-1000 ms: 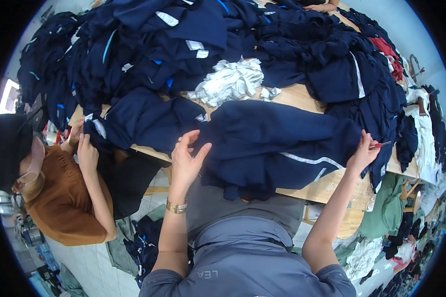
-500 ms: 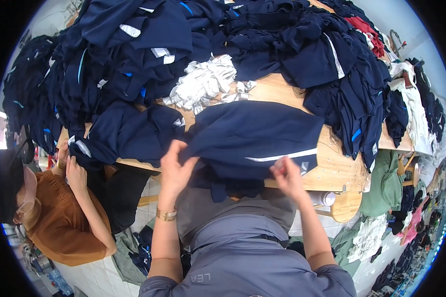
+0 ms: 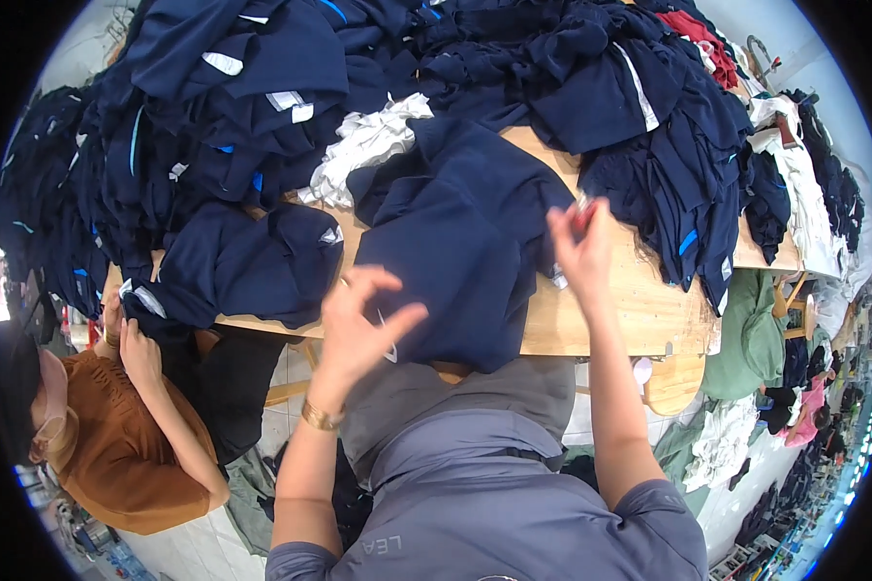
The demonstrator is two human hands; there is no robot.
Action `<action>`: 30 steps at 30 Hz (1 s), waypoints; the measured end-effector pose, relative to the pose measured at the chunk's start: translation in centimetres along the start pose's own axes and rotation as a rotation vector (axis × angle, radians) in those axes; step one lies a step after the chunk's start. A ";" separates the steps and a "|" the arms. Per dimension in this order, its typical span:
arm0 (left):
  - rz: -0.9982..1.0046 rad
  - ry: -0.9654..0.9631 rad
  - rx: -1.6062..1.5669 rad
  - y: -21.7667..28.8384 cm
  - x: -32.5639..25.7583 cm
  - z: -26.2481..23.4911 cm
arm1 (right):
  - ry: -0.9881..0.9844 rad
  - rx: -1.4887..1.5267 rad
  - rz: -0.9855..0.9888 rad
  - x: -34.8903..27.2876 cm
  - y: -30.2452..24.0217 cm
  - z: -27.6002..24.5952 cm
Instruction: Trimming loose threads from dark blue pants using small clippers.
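A navy garment [image 3: 446, 252] lies loosely spread on the wooden table in front of me, its near edge reaching the table's front. My left hand [image 3: 360, 324] hovers over its left side, thumb and fingers apart, with nothing in them. At the garment's right edge, my right hand [image 3: 583, 247] is closed around a small red object [image 3: 582, 219], mostly hidden by the fingers; its kind is unclear. A small white label shows on the garment beside the right wrist. Just beyond the garment sits a heap of white fabric strips [image 3: 363, 145], partly covered by it.
Large piles of navy garments [image 3: 233, 58] fill the far side, with another heap [image 3: 649, 184] at right. To my left, a co-worker in a brown top [image 3: 131, 436] handles a navy garment [image 3: 252, 261]. A wooden stool [image 3: 676, 387] stands under the table's right corner [image 3: 693, 334].
The navy garment has been turned and moved away from me; its long white stripe no longer shows, and it covers some loose white strips. My right hand has moved farther up the table.
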State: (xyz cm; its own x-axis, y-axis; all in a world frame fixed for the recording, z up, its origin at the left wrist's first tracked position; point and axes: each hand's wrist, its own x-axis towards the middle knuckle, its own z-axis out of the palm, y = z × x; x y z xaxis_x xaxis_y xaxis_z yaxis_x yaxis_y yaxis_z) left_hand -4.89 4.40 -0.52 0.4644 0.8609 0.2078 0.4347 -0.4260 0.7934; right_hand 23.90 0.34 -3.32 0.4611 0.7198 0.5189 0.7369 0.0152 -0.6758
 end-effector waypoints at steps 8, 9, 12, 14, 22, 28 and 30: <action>-0.253 -0.091 0.089 -4.6 -4.3 2.7 | -0.375 -0.258 0.023 -13.7 0.8 0.8; -0.218 -0.019 0.088 -4.6 -3.3 2.1 | -0.368 -0.267 0.027 -13.9 0.9 0.9; -0.107 0.262 0.091 -5.4 0.3 -1.1 | -0.261 0.159 0.382 -11.9 -0.5 1.3; -0.207 0.511 -0.011 -7.4 1.7 -3.5 | -0.027 0.461 0.403 -9.6 -1.1 1.7; -0.051 0.428 0.075 -3.4 2.3 0.0 | 0.016 0.447 0.489 -7.1 2.1 3.8; -0.673 -0.297 -0.812 -1.6 -2.8 7.1 | 0.067 0.582 0.666 -8.9 1.0 3.7; -0.832 -0.362 -0.943 -1.3 -3.0 8.9 | 0.069 0.625 0.683 -8.7 -0.2 3.3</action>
State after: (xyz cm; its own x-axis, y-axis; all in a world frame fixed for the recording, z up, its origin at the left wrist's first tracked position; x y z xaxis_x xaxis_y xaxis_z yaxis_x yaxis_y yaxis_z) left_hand 0.00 -0.12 -7.26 0.5641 0.5846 -0.5832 0.0543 0.6785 0.7326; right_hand 18.15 -3.59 -9.45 0.7404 0.6675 -0.0791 -0.0962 -0.0112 -0.9953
